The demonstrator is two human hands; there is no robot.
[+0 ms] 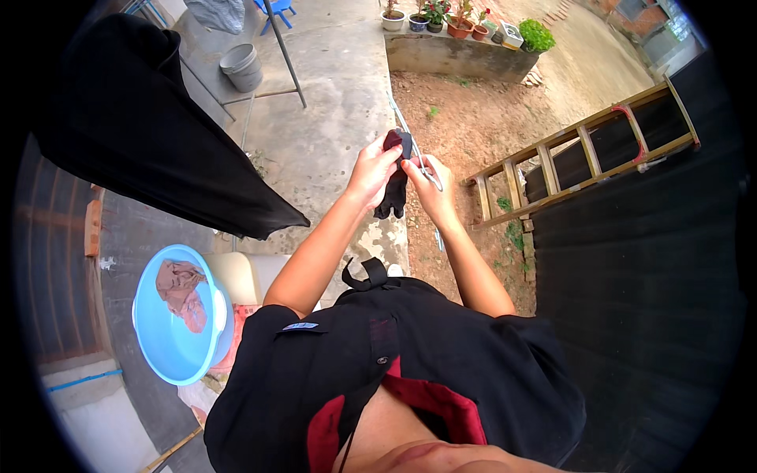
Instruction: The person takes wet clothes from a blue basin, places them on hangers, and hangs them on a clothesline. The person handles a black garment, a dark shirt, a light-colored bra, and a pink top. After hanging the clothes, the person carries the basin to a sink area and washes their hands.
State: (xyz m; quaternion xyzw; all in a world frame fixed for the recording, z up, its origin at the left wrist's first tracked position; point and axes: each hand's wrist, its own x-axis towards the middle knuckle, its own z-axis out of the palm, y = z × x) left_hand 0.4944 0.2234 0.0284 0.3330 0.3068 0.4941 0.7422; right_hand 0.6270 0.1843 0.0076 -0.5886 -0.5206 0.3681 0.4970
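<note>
In front of my chest, my left hand [372, 169] grips a small black cloth item [396, 192], possibly a sock, with a dark red patch near its top. My right hand [434, 188] holds a thin, pale, plastic-coated wire hanger [405, 125], and its thumb rests close to the cloth. Part of the hanger is hidden behind my right hand and wrist. At lower left stands a light blue plastic basin [171, 355] with a brown garment [177, 281] and a pink cloth [192, 310] inside.
A large black garment [148, 130] hangs at upper left. A wooden ladder [585, 155] leans by dark sheeting [639, 266] on the right. A grey bucket [242, 68] stands near a metal frame [284, 50]. Potted plants line a low wall [455, 56] ahead.
</note>
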